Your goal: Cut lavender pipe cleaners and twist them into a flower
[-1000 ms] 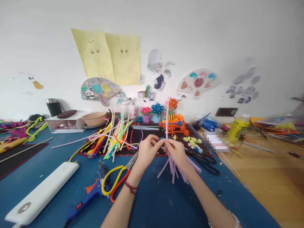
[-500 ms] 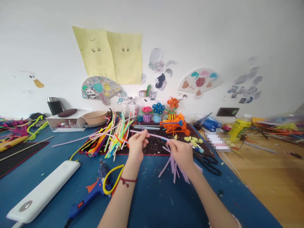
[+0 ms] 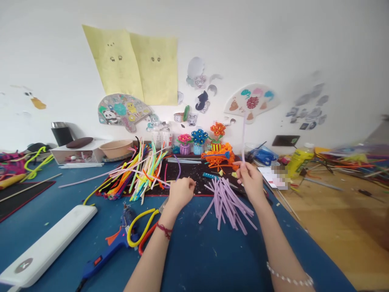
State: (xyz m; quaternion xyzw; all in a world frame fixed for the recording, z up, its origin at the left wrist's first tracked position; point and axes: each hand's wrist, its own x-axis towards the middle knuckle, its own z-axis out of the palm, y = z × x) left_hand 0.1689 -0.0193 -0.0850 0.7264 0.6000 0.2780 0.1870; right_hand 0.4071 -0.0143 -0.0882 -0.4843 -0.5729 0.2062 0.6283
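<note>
My right hand [image 3: 251,179] is raised over the right side of the mat, pinched on a single lilac pipe cleaner [image 3: 243,136] that stands upright from its fingers. My left hand [image 3: 180,194] hovers low over the blue mat [image 3: 194,251], fingers curled loosely, and I see nothing in them. Between my hands lies a fanned pile of short lilac pipe cleaner pieces [image 3: 226,200]. Just below my left hand, the yellow-handled scissors [image 3: 142,227] rest beside a blue glue gun [image 3: 107,253].
A heap of mixed-colour pipe cleaners [image 3: 139,172] covers the black mat [image 3: 182,174]. Small pipe-cleaner flower pots [image 3: 199,142] and an orange piece [image 3: 219,157] stand near the wall. A white flat device [image 3: 45,245] lies at left; black scissors and clutter at right.
My right hand has swung right and up with the lilac pipe cleaner, now upright. My left hand has let go of it and dropped toward the mat. The lilac pile is uncovered.
</note>
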